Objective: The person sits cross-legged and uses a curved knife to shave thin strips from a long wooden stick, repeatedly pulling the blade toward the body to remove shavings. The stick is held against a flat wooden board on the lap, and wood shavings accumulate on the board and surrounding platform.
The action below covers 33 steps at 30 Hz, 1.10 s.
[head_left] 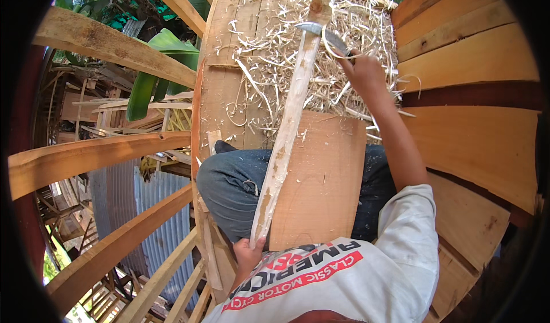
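Observation:
A long pale strip of wood (292,117) runs from my waist across my lap to the far end of the floor, its surface partly shaved, with brown patches. My left hand (249,254) is closed round its near end. Out in front, my right hand (366,74) grips the handle of a curved knife (338,43). The grey blade lies across the strip near its far part, and a thin curled shaving loops beside the blade. Under the strip, a flat wooden board (323,180) rests across my lap, leaning toward my shirt.
Curly wood shavings (349,94) cover much of the plank floor (220,94) ahead. Wooden slats (103,154) form an open railing on the left, with corrugated metal sheets (163,225) and green leaves (166,48) beyond. A plank wall (470,145) rises on my right.

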{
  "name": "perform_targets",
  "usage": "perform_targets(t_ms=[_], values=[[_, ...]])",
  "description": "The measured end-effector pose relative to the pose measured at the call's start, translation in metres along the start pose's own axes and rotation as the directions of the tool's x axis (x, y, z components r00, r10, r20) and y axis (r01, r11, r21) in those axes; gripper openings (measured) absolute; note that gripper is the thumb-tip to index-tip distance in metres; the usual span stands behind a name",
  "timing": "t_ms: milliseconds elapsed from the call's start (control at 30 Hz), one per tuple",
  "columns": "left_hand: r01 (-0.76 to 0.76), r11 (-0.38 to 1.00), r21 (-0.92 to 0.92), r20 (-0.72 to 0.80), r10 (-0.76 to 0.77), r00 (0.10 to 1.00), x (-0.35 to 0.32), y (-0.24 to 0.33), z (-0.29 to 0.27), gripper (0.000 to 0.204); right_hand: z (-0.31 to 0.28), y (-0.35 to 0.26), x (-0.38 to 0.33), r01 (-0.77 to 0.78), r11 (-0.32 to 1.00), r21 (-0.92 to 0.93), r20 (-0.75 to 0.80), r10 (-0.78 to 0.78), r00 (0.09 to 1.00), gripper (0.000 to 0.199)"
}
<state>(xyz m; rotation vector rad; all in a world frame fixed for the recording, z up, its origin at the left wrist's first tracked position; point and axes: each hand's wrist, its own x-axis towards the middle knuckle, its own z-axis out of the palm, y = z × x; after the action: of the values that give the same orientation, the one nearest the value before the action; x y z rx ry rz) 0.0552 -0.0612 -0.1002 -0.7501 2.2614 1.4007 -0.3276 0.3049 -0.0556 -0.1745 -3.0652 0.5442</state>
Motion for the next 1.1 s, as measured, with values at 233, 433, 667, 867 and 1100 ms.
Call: perform_targets(t_ms=[233,433,667,867,1100], values=[[0.020,0.995,-0.102,0.099,-0.010,0.995,0.007,0.010,-0.009,0.054,-0.031,-0.029,-0.067,-0.019,0.869,0.495,0.600,-0.326,0.730,0.026],[0.081,0.974,-0.211,0.226,-0.032,0.974,0.013,0.010,-0.017,0.055,-0.060,-0.003,-0.086,-0.343,0.667,0.662,0.719,-0.436,0.541,0.012],[-0.005,0.982,-0.191,0.254,0.054,0.966,0.015,0.008,-0.026,0.061,-0.087,0.051,-0.061,-0.217,0.660,0.720,0.428,-0.176,0.886,0.015],[-0.013,0.983,-0.183,0.238,0.057,0.970,0.013,0.009,-0.024,0.060,-0.089,0.041,-0.084,-0.306,0.517,0.800,0.482,-0.247,0.841,0.020],[0.005,0.978,-0.207,0.222,0.042,0.974,0.013,-0.007,-0.024,0.059,-0.077,0.032,-0.092,-0.216,0.603,0.768,0.485,-0.328,0.811,0.022]])
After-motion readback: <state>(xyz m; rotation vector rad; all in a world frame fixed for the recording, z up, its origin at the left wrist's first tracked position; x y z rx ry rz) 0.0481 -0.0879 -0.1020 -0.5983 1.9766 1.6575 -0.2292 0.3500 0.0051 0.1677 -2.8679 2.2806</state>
